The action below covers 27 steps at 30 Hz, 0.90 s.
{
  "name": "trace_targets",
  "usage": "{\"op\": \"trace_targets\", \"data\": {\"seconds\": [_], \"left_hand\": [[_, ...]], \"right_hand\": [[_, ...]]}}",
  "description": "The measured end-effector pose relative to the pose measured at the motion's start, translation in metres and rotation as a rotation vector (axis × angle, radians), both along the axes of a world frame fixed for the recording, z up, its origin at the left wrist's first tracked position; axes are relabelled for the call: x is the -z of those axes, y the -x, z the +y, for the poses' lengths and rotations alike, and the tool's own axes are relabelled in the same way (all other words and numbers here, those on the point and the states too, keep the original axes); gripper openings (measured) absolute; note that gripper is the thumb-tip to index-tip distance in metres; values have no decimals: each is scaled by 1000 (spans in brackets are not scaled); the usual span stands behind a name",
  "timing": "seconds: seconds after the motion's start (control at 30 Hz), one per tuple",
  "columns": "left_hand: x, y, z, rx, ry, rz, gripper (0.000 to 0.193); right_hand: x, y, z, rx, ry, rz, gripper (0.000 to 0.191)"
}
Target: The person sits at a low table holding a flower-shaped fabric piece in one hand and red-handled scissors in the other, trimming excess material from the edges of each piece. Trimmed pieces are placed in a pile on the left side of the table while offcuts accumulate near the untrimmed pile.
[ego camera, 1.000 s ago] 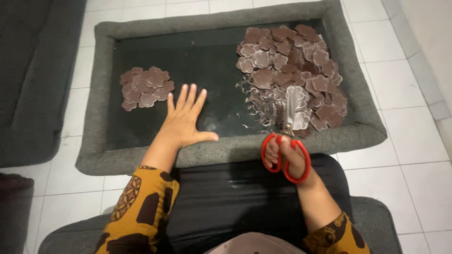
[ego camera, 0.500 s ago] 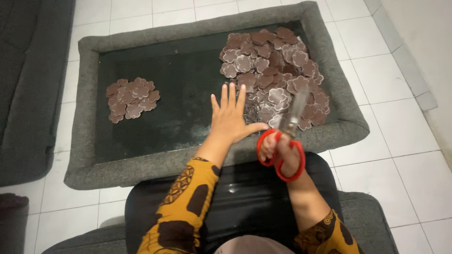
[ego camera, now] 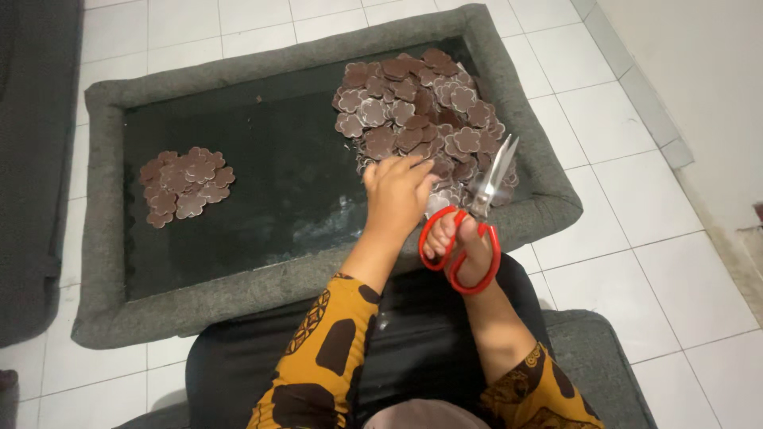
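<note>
My left hand [ego camera: 395, 189] reaches, fingers curled, into the big heap of brown flower-shaped pieces [ego camera: 421, 119] at the right end of the grey padded tray [ego camera: 318, 274]. My right hand [ego camera: 465, 246] grips red-handled scissors [ego camera: 470, 218], blades slightly parted, at the tray's near right edge. A smaller heap [ego camera: 184, 184] lies at the left end; the tray sits on white floor tiles [ego camera: 636, 230].

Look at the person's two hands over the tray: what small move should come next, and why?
Probably the left hand should pinch one brown flower-shaped piece from the large pile and lift it toward the red-handled scissors. Its fingertips rest at the pile's near edge, while the right hand holds the scissors with nothing between the blades.
</note>
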<state>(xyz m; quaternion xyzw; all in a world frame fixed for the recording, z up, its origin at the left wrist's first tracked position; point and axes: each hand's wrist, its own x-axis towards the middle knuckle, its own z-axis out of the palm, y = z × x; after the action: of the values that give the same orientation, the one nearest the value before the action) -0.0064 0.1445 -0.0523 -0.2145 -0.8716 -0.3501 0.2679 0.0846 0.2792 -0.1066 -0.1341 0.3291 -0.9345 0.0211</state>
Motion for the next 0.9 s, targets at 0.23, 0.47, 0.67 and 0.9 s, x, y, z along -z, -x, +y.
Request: {"op": "trace_targets", "data": {"seconds": [0.23,0.47,0.67,0.9], "left_hand": [[-24,-7,-20,134,-882,-529,21],[-71,-69,-63,284,-1161,-779,26],[-94,-97,-86,333,-1083,-704,30],[-100,-110,-111,292,-1169,-634,25]], "right_hand": [[-1,12,-6,39,-57,-10,28],[-65,22,-28,184,-351,-14,14],[-129,18,-62,136,-397,56,19],[-158,1,-83,108,-466,31,23]]}}
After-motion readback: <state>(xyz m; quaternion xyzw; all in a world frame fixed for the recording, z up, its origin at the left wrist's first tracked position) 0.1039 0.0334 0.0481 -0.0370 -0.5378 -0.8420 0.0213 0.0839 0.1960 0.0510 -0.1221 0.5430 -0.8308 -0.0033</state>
